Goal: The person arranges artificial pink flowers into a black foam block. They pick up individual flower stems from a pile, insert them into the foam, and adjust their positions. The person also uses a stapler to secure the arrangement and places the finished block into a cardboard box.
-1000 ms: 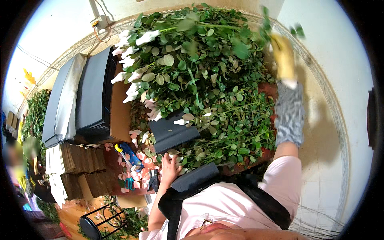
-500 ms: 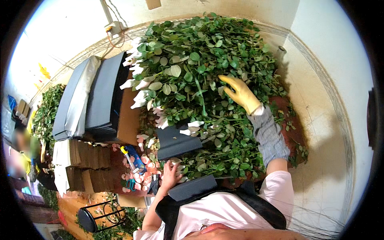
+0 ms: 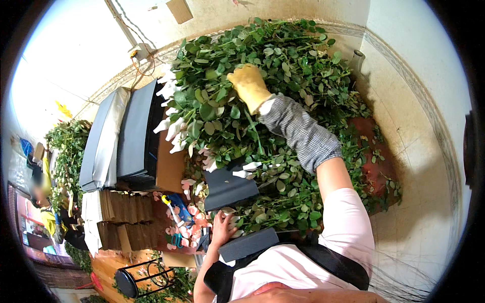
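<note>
A large heap of leafy green cut stems (image 3: 293, 60) lies before me, with white sleeved flower heads (image 3: 174, 129), seemingly roses, along its left side. My right hand (image 3: 247, 85), in a yellow glove and grey checked sleeve, is closed among the upper leaves; what its fingers hold is hidden. At the near end of a smaller bunch (image 3: 283, 214), my bare left hand (image 3: 221, 230) curls around its sleeved rose heads. A dark grey sheet (image 3: 230, 187) lies just beyond that hand, and a dark padded block (image 3: 248, 243) sits beside it, close to my body.
On the left stand a stack of dark sheets (image 3: 137, 134) and piles of brown card (image 3: 126, 214). Loose pink petals (image 3: 194, 222), a yellow-ended tool (image 3: 169, 204) and teal scissors (image 3: 176, 240) lie nearer. A black stool (image 3: 126, 283) stands lower left. Walls border the heap.
My right hand has moved left and away from me across the heap, and its fingers have gone from extended to curled. My left hand stays at the rose heads. The view has shifted slightly.
</note>
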Action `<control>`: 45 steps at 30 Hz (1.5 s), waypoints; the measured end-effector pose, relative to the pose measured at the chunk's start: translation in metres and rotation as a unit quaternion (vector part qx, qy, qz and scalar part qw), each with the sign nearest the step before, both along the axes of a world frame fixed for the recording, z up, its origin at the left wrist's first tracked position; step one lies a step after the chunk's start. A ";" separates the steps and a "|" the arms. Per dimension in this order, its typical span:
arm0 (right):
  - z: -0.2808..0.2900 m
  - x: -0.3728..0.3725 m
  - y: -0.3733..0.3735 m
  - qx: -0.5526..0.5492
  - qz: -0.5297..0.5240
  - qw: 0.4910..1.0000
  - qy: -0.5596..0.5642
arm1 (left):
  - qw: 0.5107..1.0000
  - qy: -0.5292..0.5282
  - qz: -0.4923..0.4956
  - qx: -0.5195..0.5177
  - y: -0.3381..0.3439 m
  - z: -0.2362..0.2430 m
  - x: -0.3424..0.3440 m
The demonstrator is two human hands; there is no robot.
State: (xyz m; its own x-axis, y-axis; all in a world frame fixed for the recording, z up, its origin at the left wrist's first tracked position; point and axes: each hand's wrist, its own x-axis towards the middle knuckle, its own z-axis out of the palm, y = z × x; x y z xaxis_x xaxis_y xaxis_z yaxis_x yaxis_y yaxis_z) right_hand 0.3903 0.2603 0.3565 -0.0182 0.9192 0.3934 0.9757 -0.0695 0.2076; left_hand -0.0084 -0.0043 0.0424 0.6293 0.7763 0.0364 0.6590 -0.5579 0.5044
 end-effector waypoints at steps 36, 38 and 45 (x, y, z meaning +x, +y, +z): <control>-0.052 -0.109 -0.284 0.041 0.109 0.992 0.041 | 0.862 -0.466 0.142 -0.135 -0.027 0.166 0.032; -0.043 -0.143 -0.301 0.023 0.217 0.967 0.134 | 0.835 -0.490 0.130 -0.215 -0.028 0.166 0.032; -0.087 -0.164 -0.311 0.063 0.290 0.873 0.388 | 0.923 -0.376 0.081 -0.024 -0.033 0.188 0.037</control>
